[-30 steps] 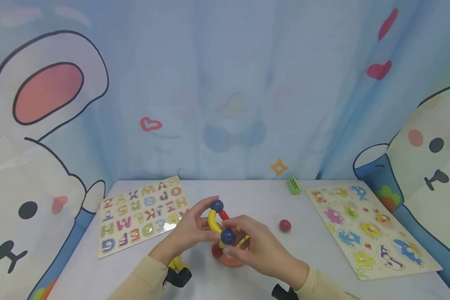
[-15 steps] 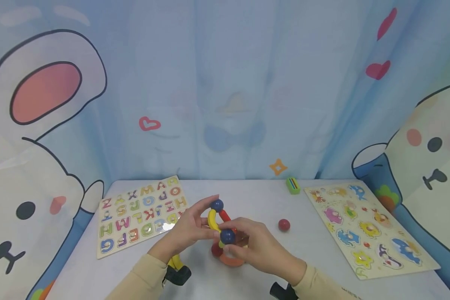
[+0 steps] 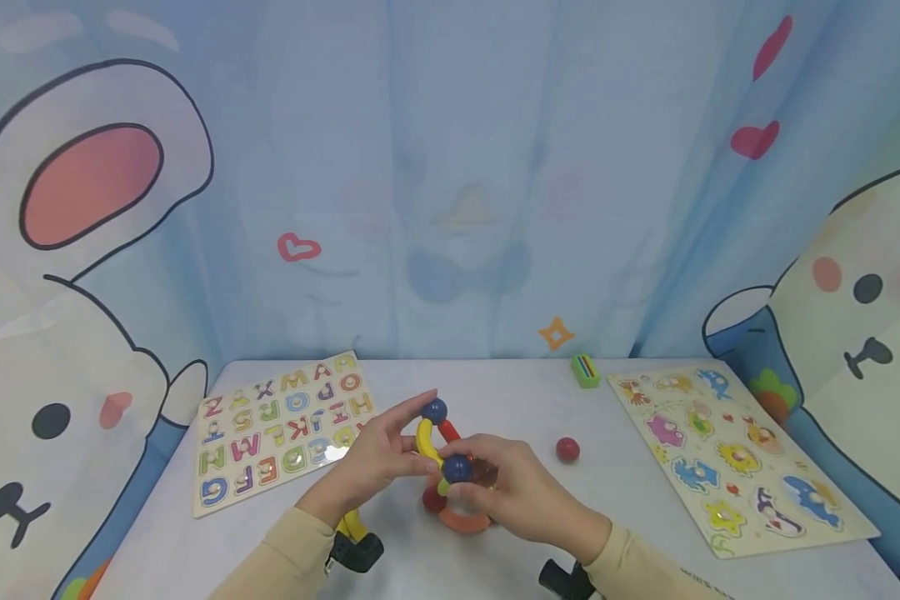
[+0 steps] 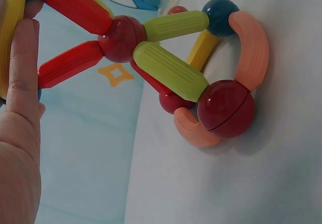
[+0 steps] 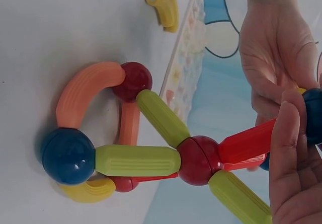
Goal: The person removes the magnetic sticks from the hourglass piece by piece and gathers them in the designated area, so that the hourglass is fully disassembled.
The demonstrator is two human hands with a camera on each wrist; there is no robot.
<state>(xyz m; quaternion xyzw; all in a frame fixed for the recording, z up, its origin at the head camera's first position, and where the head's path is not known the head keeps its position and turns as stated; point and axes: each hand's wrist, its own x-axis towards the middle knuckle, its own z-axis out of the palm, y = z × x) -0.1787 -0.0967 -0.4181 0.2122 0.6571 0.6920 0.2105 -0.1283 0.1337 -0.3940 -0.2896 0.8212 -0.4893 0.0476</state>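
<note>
I have the frame [image 4: 168, 70] directly below and between both hands, standing roughly upright, its ringed base apparently on the table [image 3: 510, 400]. Its long axis climbs from that base through the red hub [image 5: 199, 160] to the top, where the hands meet it.

The relation I watch is along the top: the curved yellow rod [image 3: 426, 439] runs from the far blue ball [image 3: 434, 411] back toward the person, ending at the near blue ball [image 3: 457, 468]. My left hand [image 3: 382, 447] comes in from the left and holds the frame at this rod, index finger reaching the far blue ball, thumb lying along the rod. My right hand [image 3: 521, 492] comes from the right and pinches the near blue ball between thumb and fingers, so it is the nearer one to that end. I can't tell whether rod and ball fully touch there, since the left thumb tip covers the joint.

In the right wrist view a green rod [image 5: 240, 198] slants up from the hub toward the right hand, which hides its upper end. A loose red ball [image 3: 567, 450] lies to the right, well apart from the hands.
</note>
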